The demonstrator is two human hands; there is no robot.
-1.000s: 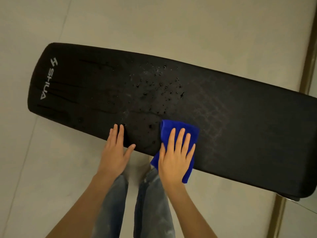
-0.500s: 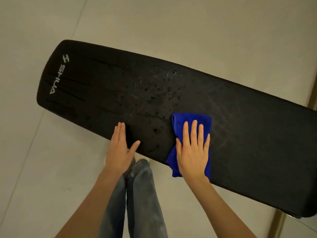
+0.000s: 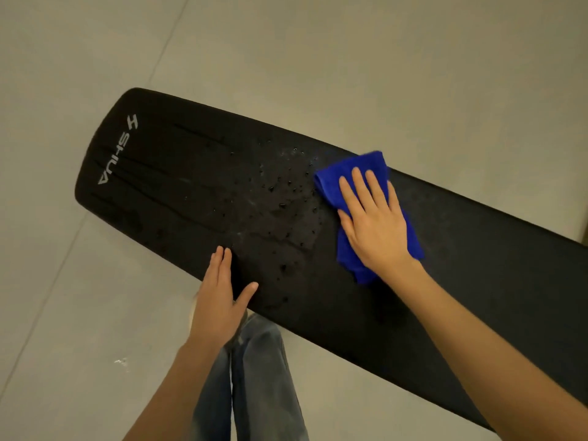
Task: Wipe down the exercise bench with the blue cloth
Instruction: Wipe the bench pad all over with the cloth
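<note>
R hand [image 3: 375, 224] lay flat, fingers straight, pressing cloth [image 3: 346, 173] onto bench [image 3: 178, 192]; droplets [image 3: 280, 198] sat at its 9 o'clock; L hand [image 3: 219, 297] flat.

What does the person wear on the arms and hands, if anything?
Nothing: the left hand and right hand have no gloves, rings or watch, and no sleeve is in view. The legs wear faded blue jeans.

Black exercise bench [image 3: 477, 268] under blue cloth [image 3: 346, 168] and droplets [image 3: 281, 205]
</note>
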